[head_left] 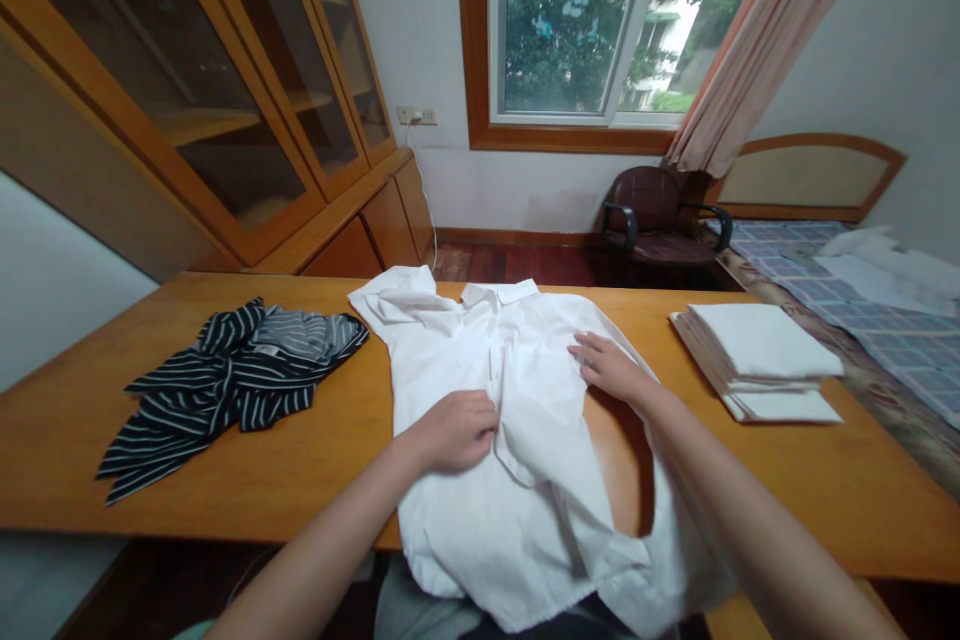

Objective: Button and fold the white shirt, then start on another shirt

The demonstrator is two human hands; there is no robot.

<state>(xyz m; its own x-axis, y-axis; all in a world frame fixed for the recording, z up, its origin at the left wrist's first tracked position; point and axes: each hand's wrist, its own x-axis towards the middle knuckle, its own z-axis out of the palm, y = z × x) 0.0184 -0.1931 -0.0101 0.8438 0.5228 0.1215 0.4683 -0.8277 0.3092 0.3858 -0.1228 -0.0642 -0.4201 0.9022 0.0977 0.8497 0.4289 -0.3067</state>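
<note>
A white collared shirt [465,360] lies face up on the wooden table [300,460], its hem hanging over the near edge. My left hand [457,430] is closed, pinching the shirt's front edge near the middle. My right hand [611,365] rests flat on the shirt's right front panel with its fingers stretched out. That panel is partly turned back, baring a patch of table between my arms.
A black-and-white striped garment [225,375] lies crumpled on the table's left. A stack of folded white cloth [761,360] sits at the right. Beyond are a dark chair [660,215], a bed [862,300], a glass-fronted cabinet [225,90] and a window.
</note>
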